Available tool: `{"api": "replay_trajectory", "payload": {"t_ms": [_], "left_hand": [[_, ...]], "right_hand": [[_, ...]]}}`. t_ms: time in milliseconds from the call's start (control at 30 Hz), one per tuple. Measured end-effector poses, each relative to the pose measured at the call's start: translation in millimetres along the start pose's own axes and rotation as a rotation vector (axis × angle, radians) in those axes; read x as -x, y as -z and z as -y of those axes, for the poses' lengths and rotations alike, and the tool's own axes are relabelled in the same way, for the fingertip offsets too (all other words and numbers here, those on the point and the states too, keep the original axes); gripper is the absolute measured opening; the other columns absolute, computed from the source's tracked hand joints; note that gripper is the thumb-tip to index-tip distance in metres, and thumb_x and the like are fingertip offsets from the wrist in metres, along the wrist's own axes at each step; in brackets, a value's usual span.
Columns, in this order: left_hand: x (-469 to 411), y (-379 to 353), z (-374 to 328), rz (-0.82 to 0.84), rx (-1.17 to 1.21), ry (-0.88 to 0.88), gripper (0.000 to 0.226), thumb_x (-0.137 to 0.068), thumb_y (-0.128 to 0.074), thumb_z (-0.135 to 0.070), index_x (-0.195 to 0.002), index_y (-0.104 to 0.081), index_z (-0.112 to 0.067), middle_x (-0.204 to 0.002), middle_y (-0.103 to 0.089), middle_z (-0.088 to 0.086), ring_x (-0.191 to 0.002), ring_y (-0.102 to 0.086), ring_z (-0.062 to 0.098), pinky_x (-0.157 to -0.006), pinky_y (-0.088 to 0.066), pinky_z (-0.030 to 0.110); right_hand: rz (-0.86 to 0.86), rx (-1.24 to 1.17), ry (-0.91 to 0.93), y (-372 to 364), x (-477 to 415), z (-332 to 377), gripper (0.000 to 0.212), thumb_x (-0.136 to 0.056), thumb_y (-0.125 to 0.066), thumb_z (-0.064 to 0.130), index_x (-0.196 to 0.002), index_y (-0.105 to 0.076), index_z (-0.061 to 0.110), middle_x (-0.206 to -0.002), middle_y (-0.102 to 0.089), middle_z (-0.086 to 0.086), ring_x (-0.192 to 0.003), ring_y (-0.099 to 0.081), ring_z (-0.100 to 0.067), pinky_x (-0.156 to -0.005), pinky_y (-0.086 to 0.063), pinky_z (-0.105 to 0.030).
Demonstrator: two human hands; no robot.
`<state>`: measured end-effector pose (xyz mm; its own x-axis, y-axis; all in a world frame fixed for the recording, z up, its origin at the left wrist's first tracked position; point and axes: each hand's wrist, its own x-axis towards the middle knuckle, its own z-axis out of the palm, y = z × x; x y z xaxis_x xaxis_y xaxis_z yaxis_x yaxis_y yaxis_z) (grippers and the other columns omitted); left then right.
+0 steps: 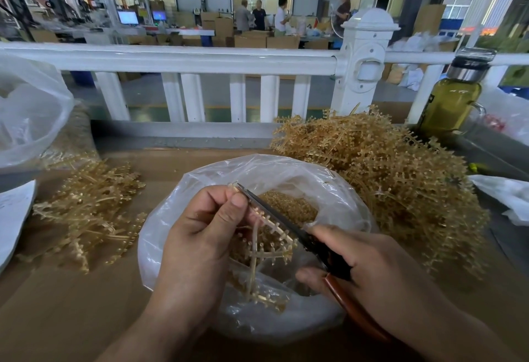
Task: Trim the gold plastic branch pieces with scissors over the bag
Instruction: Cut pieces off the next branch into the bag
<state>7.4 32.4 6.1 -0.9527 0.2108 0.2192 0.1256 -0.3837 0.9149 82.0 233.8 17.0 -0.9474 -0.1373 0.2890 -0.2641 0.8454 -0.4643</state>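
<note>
Brown bench (86, 318) beneath clear bag (160, 233), my left hand (194, 235) pinching gold branch piece (272, 225), my right hand (378, 264) gripping scissors (329, 258), blade against it.

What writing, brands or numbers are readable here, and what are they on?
No text here can be read.
Bottle: there are marks on its dark side strip, too small to read.
Screens far back: lit, but too blurred to read.

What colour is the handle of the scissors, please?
The scissors' handle is reddish-brown, shown best in the head view.
</note>
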Motion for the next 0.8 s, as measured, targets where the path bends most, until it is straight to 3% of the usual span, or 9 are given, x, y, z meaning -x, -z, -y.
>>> {"api": "replay_trajectory", "payload": {"t_ms": [233,467,567,667,800], "left_hand": [[0.9,0.1,0.5,-0.008,0.011,0.007,0.013,-0.082,-0.067,-0.031,-0.078,-0.067,-0.018,-0.074,-0.066,0.010,-0.061,-0.060,0.017,-0.054,-0.052,0.024],[0.8,0.4,0.6,-0.013,0.022,0.033,0.014,-0.084,-0.066,-0.031,-0.078,-0.067,-0.018,-0.078,-0.065,0.015,-0.066,-0.060,0.024,-0.059,-0.054,0.031],[1.1,0.2,0.0,-0.019,0.016,0.026,0.018,-0.082,-0.068,-0.034,-0.078,-0.067,-0.017,-0.078,-0.066,0.017,-0.065,-0.061,0.024,-0.059,-0.052,0.031],[0.0,0.5,0.8,-0.032,0.010,0.004,0.022,-0.083,-0.074,-0.035,-0.081,-0.066,-0.014,-0.079,-0.066,0.019,-0.066,-0.061,0.026,-0.060,-0.053,0.034],[-1.3,-0.7,1.3,-0.040,0.031,-0.074,0.004,-0.088,-0.073,-0.021,-0.089,-0.070,-0.022,-0.072,-0.065,0.008,-0.065,-0.063,0.019,-0.058,-0.054,0.027]], "right_hand": [[-0.004,0.006,0.006,0.3,0.1,1.9,0.052,-0.084,-0.051,0.073,-0.109,-0.063,0.030,-0.082,-0.068,0.019,-0.073,-0.065,0.004,-0.062,-0.053,-0.025],[0.012,-0.003,0.006,-0.2,0.4,2.2,0.054,-0.084,-0.049,0.073,-0.105,-0.064,0.025,-0.079,-0.067,0.015,-0.071,-0.064,-0.001,-0.061,-0.052,-0.026],[0.008,-0.003,-0.001,-0.6,0.7,2.2,0.046,-0.084,-0.051,0.073,-0.100,-0.061,0.030,-0.073,-0.062,0.017,-0.067,-0.062,0.001,-0.055,-0.045,-0.015],[0.016,-0.026,-0.007,-2.4,2.0,1.3,0.048,-0.082,-0.052,0.075,-0.108,-0.061,0.035,-0.077,-0.065,0.021,-0.071,-0.064,0.006,-0.058,-0.047,-0.013],[-0.022,-0.104,-0.032,-1.6,1.5,-1.7,0.056,-0.078,-0.050,0.082,-0.117,-0.057,0.042,-0.088,-0.069,0.024,-0.077,-0.067,0.006,-0.065,-0.051,-0.017]]}}
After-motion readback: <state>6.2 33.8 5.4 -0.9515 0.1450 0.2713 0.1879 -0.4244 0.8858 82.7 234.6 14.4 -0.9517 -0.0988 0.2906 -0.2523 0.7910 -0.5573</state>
